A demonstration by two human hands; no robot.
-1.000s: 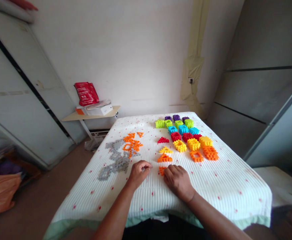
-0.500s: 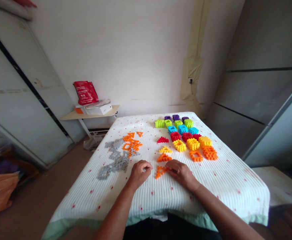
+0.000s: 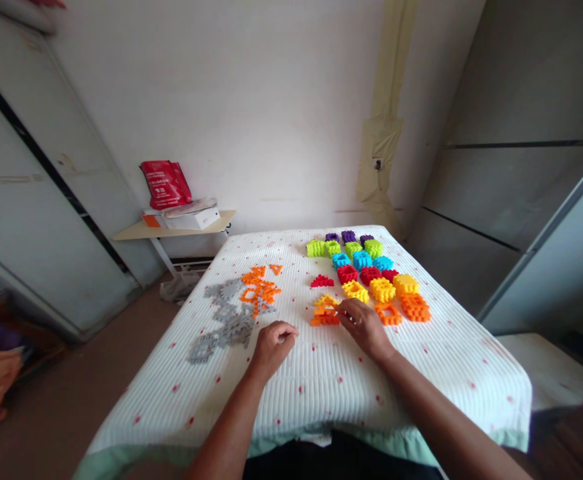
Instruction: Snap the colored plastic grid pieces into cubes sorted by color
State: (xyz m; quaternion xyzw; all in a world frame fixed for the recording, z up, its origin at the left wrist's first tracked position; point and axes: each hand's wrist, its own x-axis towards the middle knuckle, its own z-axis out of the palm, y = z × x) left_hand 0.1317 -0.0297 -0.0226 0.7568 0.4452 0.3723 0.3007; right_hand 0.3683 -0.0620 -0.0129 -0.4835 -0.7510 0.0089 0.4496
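- Right hand point(image 3: 364, 327) is right in the action, fingers point(image 3: 346, 311) bunched narrow, tips up against an orange interlocking plastic piece point(image 3: 325, 320); whether they actually grip it, you can't tell from here!
- That orange piece sits flat on the white quilted cover point(image 3: 371, 393), with a yellow triangular piece point(image 3: 325, 301) lying against its far side.
- Left hand point(image 3: 272, 350) is curled low on the cover, fingers closed in, nothing clearly visible in them, just beside a spread of grey interlocking pieces point(image 3: 228, 321).
- Beyond those grey pieces, a cluster of loose orange pieces point(image 3: 260, 287).
- A red arch-shaped piece point(image 3: 322, 281) sits alone, just past the yellow triangle.
- To the right, tidy rows of blocks in purple, lime, blue point(image 3: 362, 260), red, yellow point(image 3: 382, 290) and orange run up the cover.
- Behind it all, a red bag point(image 3: 165, 185) and a white box point(image 3: 191, 218) on a wooden shelf point(image 3: 171, 233).
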